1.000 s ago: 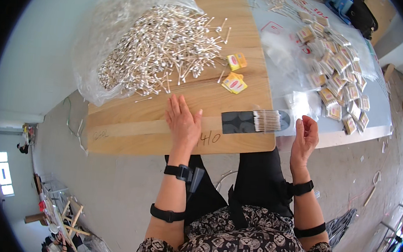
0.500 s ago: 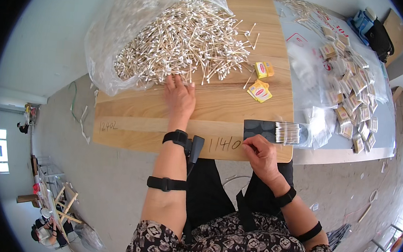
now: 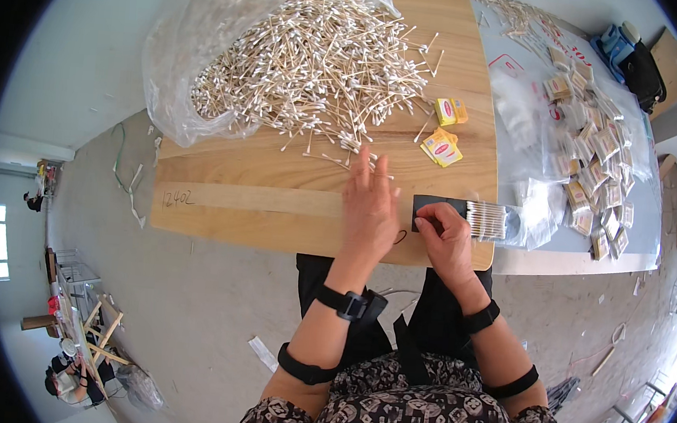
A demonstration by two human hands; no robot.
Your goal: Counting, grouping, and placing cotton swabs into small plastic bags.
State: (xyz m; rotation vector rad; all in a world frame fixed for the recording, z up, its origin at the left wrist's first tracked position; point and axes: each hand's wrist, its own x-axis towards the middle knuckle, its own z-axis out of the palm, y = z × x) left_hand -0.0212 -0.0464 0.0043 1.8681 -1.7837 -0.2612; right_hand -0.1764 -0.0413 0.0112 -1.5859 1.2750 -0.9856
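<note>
A big heap of cotton swabs (image 3: 319, 59) with white tips spills from a clear plastic bag (image 3: 176, 71) across the far part of the wooden table (image 3: 266, 226). My left hand (image 3: 370, 218) is over the table in front of the heap, fingers stretched out, with a few loose swabs by its fingertips. My right hand (image 3: 446, 240) is pinched over a black pad (image 3: 428, 203) near the table's front right; whatever its fingertips hold is hidden. Just right of it, a neat row of swabs (image 3: 486, 221) lies side by side at the mouth of a clear plastic packet (image 3: 530, 223).
Small yellow cards (image 3: 444, 148) and a small yellow stack (image 3: 451, 111) lie right of the heap. On the grey side table (image 3: 573, 260) are many packed swab packets (image 3: 596, 168), with a blue item and a black bag (image 3: 644, 68) behind. Another person (image 3: 71, 377) is at far left.
My left hand has moved right and nearer, away from the heap's edge toward my right hand. Several swabs now lie nearer along its path. My right hand has shifted slightly onto the pad.
</note>
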